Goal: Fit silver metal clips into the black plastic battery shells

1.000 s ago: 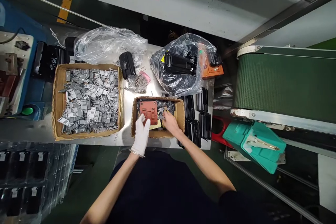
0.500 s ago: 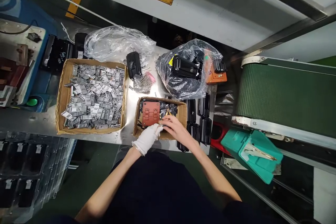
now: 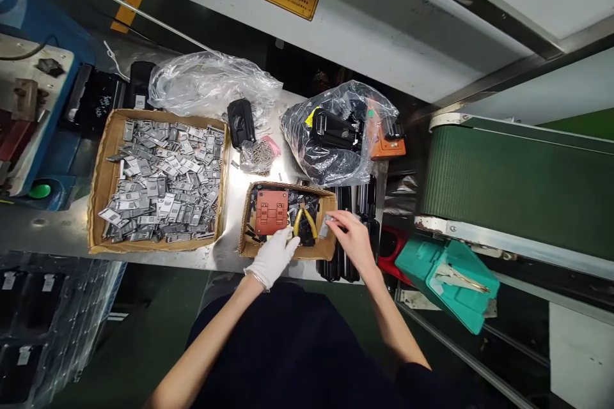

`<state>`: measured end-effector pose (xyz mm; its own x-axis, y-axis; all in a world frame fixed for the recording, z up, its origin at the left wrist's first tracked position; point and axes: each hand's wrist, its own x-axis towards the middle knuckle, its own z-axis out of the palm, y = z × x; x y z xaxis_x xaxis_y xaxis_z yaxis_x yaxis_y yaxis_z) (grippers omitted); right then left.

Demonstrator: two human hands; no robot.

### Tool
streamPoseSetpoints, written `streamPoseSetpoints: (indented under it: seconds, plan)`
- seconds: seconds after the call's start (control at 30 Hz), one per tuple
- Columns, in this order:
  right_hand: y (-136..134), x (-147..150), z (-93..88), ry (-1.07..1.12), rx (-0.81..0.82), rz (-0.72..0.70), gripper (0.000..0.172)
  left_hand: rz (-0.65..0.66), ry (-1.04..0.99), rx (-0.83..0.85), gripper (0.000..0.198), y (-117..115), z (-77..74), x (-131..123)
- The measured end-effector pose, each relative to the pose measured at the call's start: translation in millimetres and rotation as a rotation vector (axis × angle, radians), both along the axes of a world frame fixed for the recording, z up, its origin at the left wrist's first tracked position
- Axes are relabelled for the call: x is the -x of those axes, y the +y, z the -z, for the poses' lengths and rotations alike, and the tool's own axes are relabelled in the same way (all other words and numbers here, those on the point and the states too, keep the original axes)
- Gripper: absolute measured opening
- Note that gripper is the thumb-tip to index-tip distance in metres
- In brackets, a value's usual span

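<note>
A: Please begin with what is nearest. How is the left hand (image 3: 275,254)?
B: It is gloved in white, above the near edge of the small carton (image 3: 328,200). The thumb stands apart from the fingers, and I see nothing held between them.
A: And the right hand (image 3: 352,233)?
B: This one is bare. Thumb and fingertips are pressed together, and they pinch a small grey piece (image 3: 325,225) by the right wall of the same carton.
A: Which way does the piece lie?
B: It is on the left side of the right hand, at the fingertips. Its long axis seems to slant towards the person's body, but the fingers hide a part, so I cannot be certain.
A: Where is the red-brown block (image 3: 272,212) from there?
B: To the left, past the yellow-handled pliers (image 3: 297,222). The left hand is the nearer one to it.
A: How do both look?
B: The piece looks flat and pale. The block is almost square, with two similar recesses side by side.
A: And farther away?
B: On the left, the large carton (image 3: 98,204) is full of loose grey parts (image 3: 165,188). Farthest, a clear plastic bag (image 3: 307,156) contains black cases.
</note>
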<state>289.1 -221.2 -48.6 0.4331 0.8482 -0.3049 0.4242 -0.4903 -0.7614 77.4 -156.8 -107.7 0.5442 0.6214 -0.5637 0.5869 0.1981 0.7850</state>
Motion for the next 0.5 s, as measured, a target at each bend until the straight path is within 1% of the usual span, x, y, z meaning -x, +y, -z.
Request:
streamPoseSetpoints:
  seconds: [0.07, 0.1, 0.17, 0.23, 0.3, 0.33, 0.37, 0.4, 0.43, 0.5]
  plan:
    - [-22, -11, -12.2, -0.041, 0.010, 0.046, 0.034, 0.023, 0.018, -0.046, 0.049, 8, -4.1, 4]
    - [-30, -12, -15.3, -0.050, 0.018, 0.060, 0.035, 0.027, 0.022, -0.069, 0.049, 11, -7.7, 8]
    - [-39, -7, -13.6, -0.045, 0.027, 0.068, 0.036, 0.016, 0.017, -0.117, 0.050, 17, -18.4, 20]
    - [-33, 6, -2.3, -0.006, 0.015, 0.045, 0.035, -0.015, -0.001, -0.175, 0.048, 24, -33.2, 35]
    - [-13, 23, 12.9, 0.050, -0.018, -0.002, 0.033, -0.057, -0.015, -0.255, 0.045, 37, -49.4, 51]
    - [-1, 32, 19.7, 0.078, -0.041, -0.030, 0.032, -0.076, -0.016, -0.310, 0.044, 50, -56.6, 58]
    - [12, 41, 25.0, 0.104, -0.067, -0.054, 0.031, -0.091, -0.012, -0.378, 0.043, 67, -62.6, 63]
    - [24, 49, 28.4, 0.124, -0.093, -0.072, 0.030, -0.099, -0.005, -0.454, 0.042, 89, -67.1, 66]
    - [34, 55, 30.1, 0.139, -0.116, -0.083, 0.030, -0.107, 0.006, -0.536, 0.041, 117, -70.0, 67]
    - [42, 61, 29.8, 0.159, -0.134, -0.090, 0.032, -0.126, 0.035, -0.687, 0.039, 185, -70.7, 62]
